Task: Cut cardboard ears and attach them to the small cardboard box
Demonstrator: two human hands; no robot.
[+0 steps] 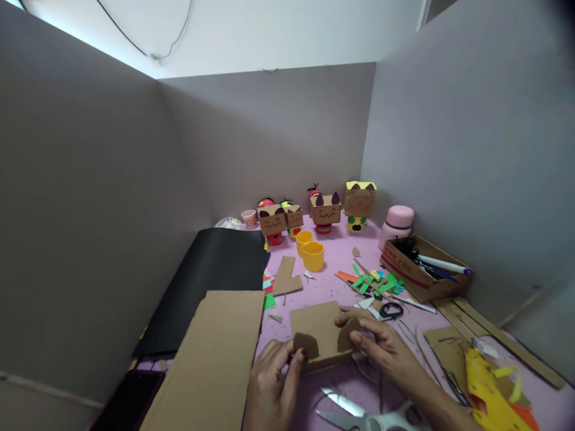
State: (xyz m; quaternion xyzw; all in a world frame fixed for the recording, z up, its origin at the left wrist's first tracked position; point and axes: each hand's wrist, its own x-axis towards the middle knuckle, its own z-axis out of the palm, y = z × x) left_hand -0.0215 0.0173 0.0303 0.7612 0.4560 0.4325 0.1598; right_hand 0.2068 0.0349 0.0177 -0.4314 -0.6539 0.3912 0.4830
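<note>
Holding a folded piece of cardboard low in the middle of the frame, both hands close on it from either side. The left hand pinches a small rounded cardboard ear against the piece's front left corner, fingertips narrow around it, as though keeping it pressed flat in place. The right hand grips the right edge, thumb resting on a second rounded ear, which steadies the piece so it does not slide on the pink desk.

A pair of scissors lies open at the bottom edge, just below the hands and within easy reach. To the left a large cardboard sheet overlaps a black sheet. Above centre, four finished box-headed figures stand in a row against the back wall, well apart from the work. Two yellow cups sit just in front of them. A cut cardboard offcut lies between the cups and the held piece. Green paper scraps scatter right of centre, beside an open cardboard box holding pens, with a pink jar behind it. Yellow pieces lie at the lower right.
</note>
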